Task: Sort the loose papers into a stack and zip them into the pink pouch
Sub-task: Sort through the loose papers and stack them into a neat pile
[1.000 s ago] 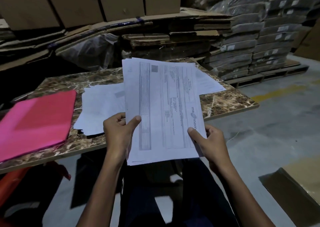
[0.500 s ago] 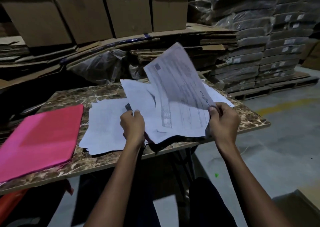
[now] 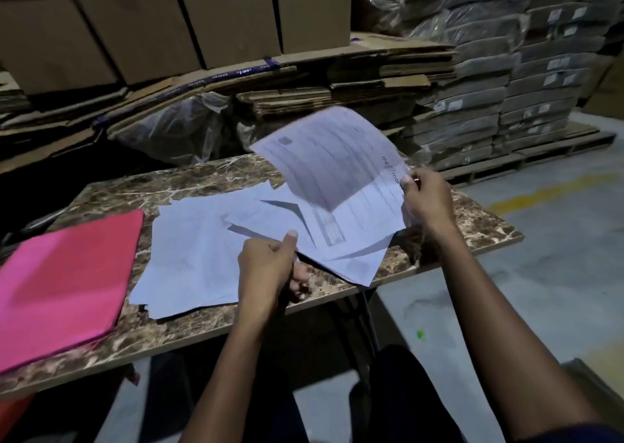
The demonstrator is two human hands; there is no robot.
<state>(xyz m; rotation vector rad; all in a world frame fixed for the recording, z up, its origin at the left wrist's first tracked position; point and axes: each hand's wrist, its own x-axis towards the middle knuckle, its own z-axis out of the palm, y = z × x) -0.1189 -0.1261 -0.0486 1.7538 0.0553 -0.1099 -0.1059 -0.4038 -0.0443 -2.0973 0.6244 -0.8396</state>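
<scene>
Reaching forward from the bottom edge, two bare forearms extend over the near side of a table. The left hand (image 3: 270, 267) sits just above the table's front edge, thumb pressed on top and fingers curled beneath, pinching the lower corner of a fanned bunch of papers (image 3: 351, 240). The right hand (image 3: 427, 203), further out and well apart from the left, pinches the right edge of a printed sheet (image 3: 331, 159) between thumb and fingertips — that sheet curls upward and is blurred, its table lines and a few dark letters near the thumb barely legible.

To the left of the hands, more loose papers (image 3: 192, 257) lie flat and overlapping, thin, pale and slightly skewed. Further left lies the pink pouch (image 3: 64, 280), flat, smooth, rectangular with rounded corners, part of it beyond the frame's left edge; whether its zip is open cannot be told.

All of this rests on the table (image 3: 202, 328), a thin board with a glossy brown marble pattern veined in white.

Behind it — stacks of flattened cardboard (image 3: 337, 95), upright brown boxes (image 3: 229, 14), and plastic-wrapped bundles (image 3: 526, 81) on a pallet at the right.
</scene>
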